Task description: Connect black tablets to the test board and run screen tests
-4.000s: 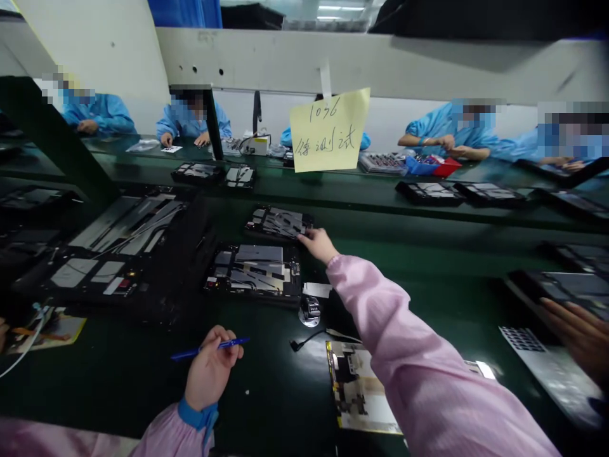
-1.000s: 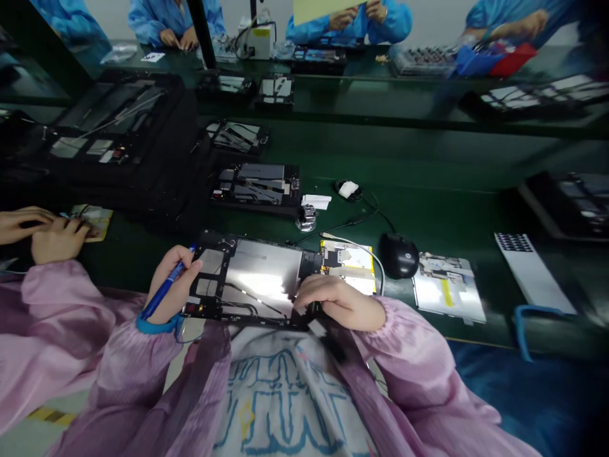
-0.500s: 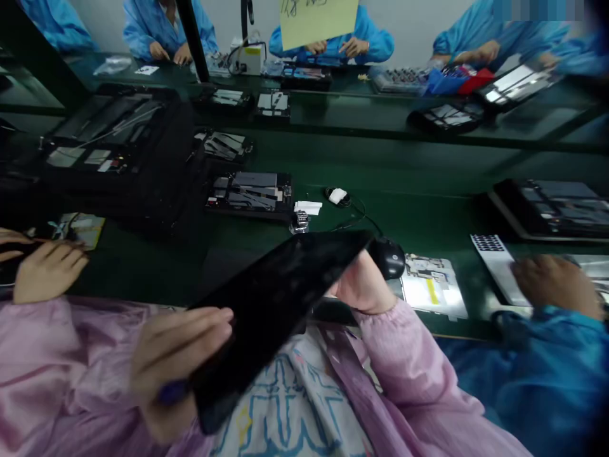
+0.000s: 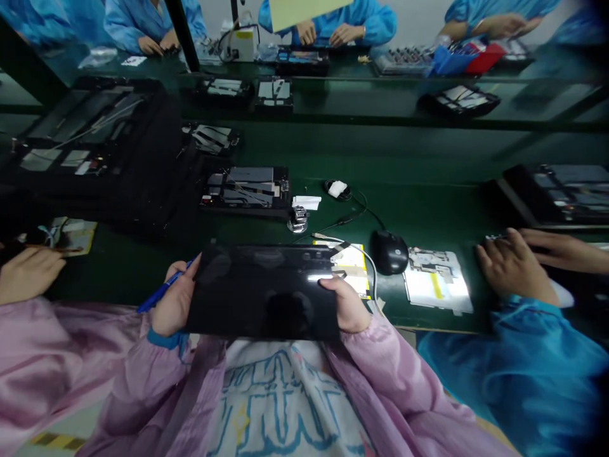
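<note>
A glossy black tablet screen panel (image 4: 247, 292) lies level between my two hands, just above the table's front edge. My left hand (image 4: 175, 301) grips its left end and also holds a blue pen (image 4: 164, 289) pointing down and outward. At the right end, my right hand (image 4: 349, 304) clasps the panel with the thumb on top. Behind the panel's right corner lies a battery with yellow edges (image 4: 354, 257), partly covered, with a white cable (image 4: 373, 273) running beside it. A black mouse (image 4: 390, 252) sits to the right of the battery.
An opened tablet (image 4: 245, 190) lies ahead, near a small metal part (image 4: 298, 219). Stacked tablets stand at left (image 4: 95, 139) and right (image 4: 566, 193). A silver plate (image 4: 438, 279) lies right of the mouse. Co-workers' hands (image 4: 518, 266) work on both sides; others sit across.
The black panel has swung from a steep tilt to level, uncovering the battery and white cable. My left hand has moved up to its left end. The right co-worker's hand has shifted left.
</note>
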`<state>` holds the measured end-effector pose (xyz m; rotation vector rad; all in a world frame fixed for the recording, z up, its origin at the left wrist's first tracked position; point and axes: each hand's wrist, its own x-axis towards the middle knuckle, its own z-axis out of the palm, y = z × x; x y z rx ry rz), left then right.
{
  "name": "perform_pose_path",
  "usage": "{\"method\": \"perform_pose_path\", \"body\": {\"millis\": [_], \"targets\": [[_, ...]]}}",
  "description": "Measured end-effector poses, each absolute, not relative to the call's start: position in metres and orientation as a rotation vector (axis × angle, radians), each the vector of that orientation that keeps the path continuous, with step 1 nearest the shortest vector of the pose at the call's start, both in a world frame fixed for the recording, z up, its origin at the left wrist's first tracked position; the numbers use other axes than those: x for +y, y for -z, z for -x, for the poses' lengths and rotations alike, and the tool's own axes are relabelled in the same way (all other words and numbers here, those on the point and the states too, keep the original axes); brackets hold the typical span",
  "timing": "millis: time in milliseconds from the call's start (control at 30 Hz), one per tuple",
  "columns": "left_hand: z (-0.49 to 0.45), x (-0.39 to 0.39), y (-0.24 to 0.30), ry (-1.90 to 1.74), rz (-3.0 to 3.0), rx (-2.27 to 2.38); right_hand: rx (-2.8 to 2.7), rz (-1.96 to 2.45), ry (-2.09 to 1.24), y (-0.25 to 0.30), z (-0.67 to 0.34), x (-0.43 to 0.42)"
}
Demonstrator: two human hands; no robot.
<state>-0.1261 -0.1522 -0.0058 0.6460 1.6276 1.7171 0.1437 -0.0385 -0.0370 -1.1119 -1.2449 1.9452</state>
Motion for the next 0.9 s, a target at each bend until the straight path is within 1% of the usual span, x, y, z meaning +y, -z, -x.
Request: {"method": "perform_pose_path", "body": {"millis": [133,200,333,467,600,667,800,900], "targets": [[0.142,-0.152,0.015,-1.655,-0.589,1.668,-1.515,1.135,-1.858,0.04,-0.156,-0.048],[0.148,-0.153,0.017,-1.607,-0.626,1.709,-1.544,1.194,-1.808,0.039,-0.171,-0.047],[0.153,-0.156,0.02,-1.506,-0.668,1.89,-1.419,1.252,-1.805,0.042,-0.183,-0.052],[0.155,-0.159,0.024,-1.457,-0.733,2.02,-1.332,1.196,-1.904,0.051,-0.175,-0.061],[0.156,-0.157,0.026,-1.364,-0.9,2.166,-1.27,1.194,-1.838,0.059,-0.165,-0.057],[0.157,-0.153,0.026,-1.326,-0.976,2.22,-1.251,1.191,-1.855,0.058,-0.161,-0.052],[0.16,-0.148,0.023,-1.319,-1.052,2.273,-1.17,1.148,-1.993,0.049,-0.157,-0.04],[0.163,-0.144,0.014,-1.172,-1.156,2.297,-1.125,1.161,-1.959,0.044,-0.157,-0.031]]}}
